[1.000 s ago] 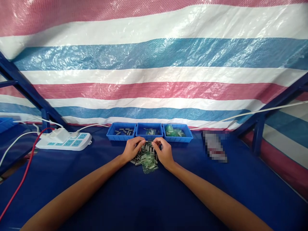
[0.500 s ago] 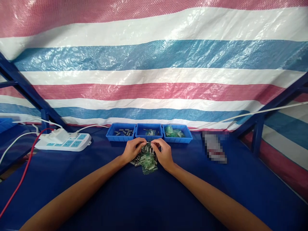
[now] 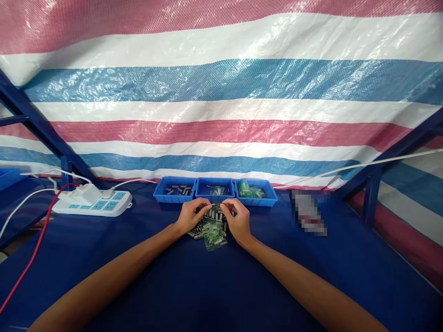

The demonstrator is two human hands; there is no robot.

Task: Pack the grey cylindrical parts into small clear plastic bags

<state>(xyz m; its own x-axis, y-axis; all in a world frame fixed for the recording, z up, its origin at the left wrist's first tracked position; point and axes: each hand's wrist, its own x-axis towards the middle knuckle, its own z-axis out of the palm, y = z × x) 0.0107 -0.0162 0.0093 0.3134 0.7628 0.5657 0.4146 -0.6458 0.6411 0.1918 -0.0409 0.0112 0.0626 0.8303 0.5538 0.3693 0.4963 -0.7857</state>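
My left hand (image 3: pixel 191 215) and my right hand (image 3: pixel 237 218) face each other over a pile of small parts. Between their fingertips runs a thin, dark, rod-like piece (image 3: pixel 216 204), pinched at both ends; its exact kind is too small to make out. Beneath the hands lie several short grey metal cylinders (image 3: pixel 198 235) in a loose heap. On the near side of the heap rests a clear green plastic bag (image 3: pixel 214 234) with small silvery parts showing in or on it. My fingers partly hide the heap's far side.
Behind my hands stand three blue bins: the left (image 3: pixel 173 198) holds grey cylinders, the middle (image 3: pixel 201 195) thin parts, the right (image 3: pixel 258 201) green bags. A white power strip (image 3: pixel 116 207) with cables, including a red cord (image 3: pixel 41 240), lies left. A pixelated object (image 3: pixel 309 214) lies right.
My right hand has shifted slightly right, away from the left fingertips. More of the thin piece shows between the hands, now looking darker. My left hand has barely moved.
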